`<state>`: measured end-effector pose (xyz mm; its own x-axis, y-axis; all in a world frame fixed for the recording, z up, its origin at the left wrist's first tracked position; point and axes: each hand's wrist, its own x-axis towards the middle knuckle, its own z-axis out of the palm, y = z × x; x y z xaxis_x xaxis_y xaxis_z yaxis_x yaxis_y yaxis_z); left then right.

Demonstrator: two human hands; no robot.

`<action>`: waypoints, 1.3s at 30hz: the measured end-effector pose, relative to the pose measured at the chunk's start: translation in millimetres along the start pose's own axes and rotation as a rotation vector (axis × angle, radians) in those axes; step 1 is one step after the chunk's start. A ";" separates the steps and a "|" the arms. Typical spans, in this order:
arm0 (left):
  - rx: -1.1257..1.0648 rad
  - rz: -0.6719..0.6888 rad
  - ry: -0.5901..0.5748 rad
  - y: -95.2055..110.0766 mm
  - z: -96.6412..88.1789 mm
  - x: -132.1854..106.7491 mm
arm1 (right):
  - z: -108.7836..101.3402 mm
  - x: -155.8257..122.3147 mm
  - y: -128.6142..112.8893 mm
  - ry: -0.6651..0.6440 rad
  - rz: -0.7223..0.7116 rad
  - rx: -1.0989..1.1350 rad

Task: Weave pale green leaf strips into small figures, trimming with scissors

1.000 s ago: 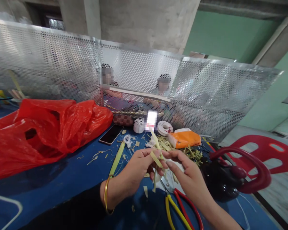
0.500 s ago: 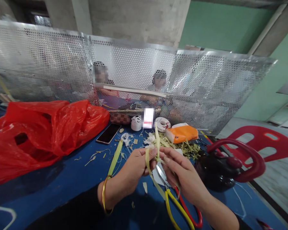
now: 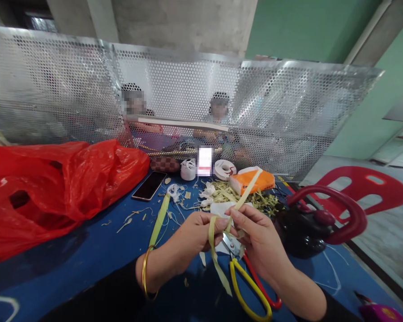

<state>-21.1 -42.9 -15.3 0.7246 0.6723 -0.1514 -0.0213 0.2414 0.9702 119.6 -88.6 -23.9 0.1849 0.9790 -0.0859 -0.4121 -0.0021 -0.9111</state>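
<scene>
My left hand [image 3: 201, 232] is closed, thumb and fingers pinching a pale green leaf strip [image 3: 215, 259] whose tail curls over the thumb and hangs down. Close beside it, my right hand [image 3: 255, 230] pinches the same leafy piece, from which a straight pale strip [image 3: 250, 190] sticks up to the right. Where the two hands meet, the fingers partly hide the work. Beneath them lie scissors [image 3: 250, 286] with one yellow and one red handle, on or against white paper [image 3: 221, 208]. A wider green leaf strip [image 3: 160, 219] lies left of my left hand.
A red plastic bag [image 3: 70, 188] fills the left of the blue table. A phone [image 3: 150, 185], white string [image 3: 188, 170], a ribbon spool [image 3: 225, 169], an orange tissue pack [image 3: 257, 181] and leaf scraps [image 3: 265, 205] lie ahead. A dark kettle [image 3: 302, 232] stands right, before a perforated metal screen [image 3: 181, 89].
My right hand has closed onto the strip by my left fingertips. The upright strip now leans to the right, and the hanging tail has swung. The view has shifted slightly.
</scene>
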 end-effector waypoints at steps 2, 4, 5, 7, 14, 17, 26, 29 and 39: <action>-0.003 0.008 -0.013 -1.1 -0.6 0.4 | -0.5 0.6 2.3 -0.014 -0.031 -0.004; -0.004 0.022 -0.025 -2.2 -1.3 0.7 | -1.2 1.5 4.8 -0.020 -0.073 -0.010; -0.005 0.028 -0.032 -2.5 -1.6 0.8 | -1.6 2.1 6.0 -0.018 -0.087 -0.016; -0.013 0.033 -0.039 -2.9 -1.6 0.9 | -2.6 3.3 7.8 -0.002 -0.086 -0.042; -0.103 0.033 0.086 -4.7 1.3 2.8 | 0.6 2.5 3.3 -0.011 0.002 -0.165; -0.111 0.040 0.136 -4.4 1.3 3.8 | 2.1 1.2 -0.2 -0.004 -0.014 -0.197; -0.047 -0.022 0.167 -4.3 -5.6 5.1 | -2.4 1.0 -8.2 -0.010 -0.022 -0.252; -0.025 -0.032 0.147 -1.7 -7.1 5.3 | -2.3 1.8 -9.2 -0.019 0.000 -0.281; 0.122 -0.091 0.039 -0.6 -3.6 4.0 | -6.0 9.2 2.7 -0.081 0.004 -0.296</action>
<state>-20.7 -37.8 -17.2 0.6924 0.6788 -0.2447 0.1292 0.2170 0.9676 125.5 -80.8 -29.6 0.1072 0.9919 -0.0685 -0.1329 -0.0540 -0.9897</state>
